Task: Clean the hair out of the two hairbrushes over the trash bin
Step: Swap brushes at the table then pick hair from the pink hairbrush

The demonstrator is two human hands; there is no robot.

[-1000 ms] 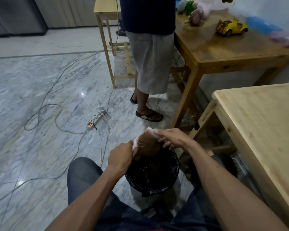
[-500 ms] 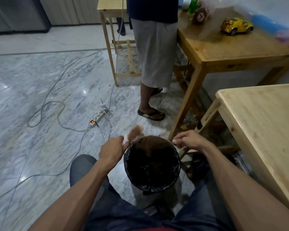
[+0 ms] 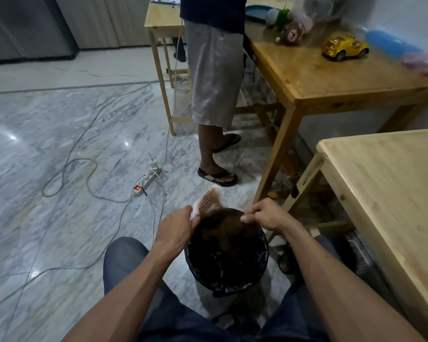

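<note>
left hand [image 3: 177,227] gripping hairbrush [image 3: 208,201], right hand [image 3: 267,215] pinching hair [image 3: 223,225], no legible writing

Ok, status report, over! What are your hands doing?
Left hand grips pink hairbrush. Right hand pinches brown hair clump over trash bin. Nothing in the way.

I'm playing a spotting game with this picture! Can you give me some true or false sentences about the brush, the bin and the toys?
1. The left hand holds the hairbrush by its handle. True.
2. The trash bin has a white bag in it. False: its liner is black.
3. The right hand pinches brown hair above the bin. True.
4. The toy car is red. False: it is yellow.
5. The power strip lies on a table. False: it lies on the floor.
</note>
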